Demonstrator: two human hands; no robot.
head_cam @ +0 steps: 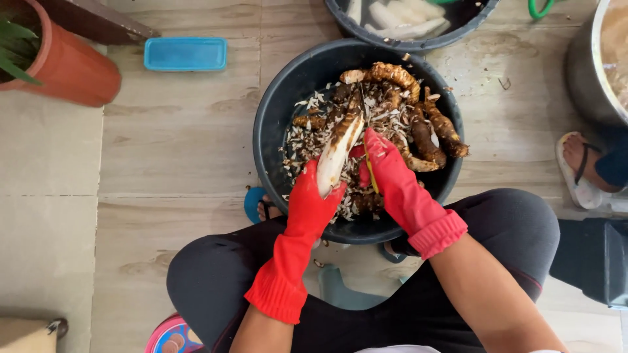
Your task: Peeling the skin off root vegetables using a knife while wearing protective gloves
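I sit over a dark round tub [275, 117] holding brown unpeeled roots [425, 134] and a heap of peelings. My left hand [313, 199], in a red rubber glove, grips a long root [339, 151] that is mostly peeled white, with brown skin left at its far end. My right hand [383, 163], also in a red glove, holds a thin knife [369, 167] with a yellowish handle against the root's right side. Both hands are above the tub's near half.
A second dark tub [411, 39] with peeled white roots stands behind. A metal pot [592, 65] and another person's sandalled foot [579, 167] are at right. A terracotta plant pot [72, 65] and a blue lidded box [185, 53] stand at left on the tiled floor.
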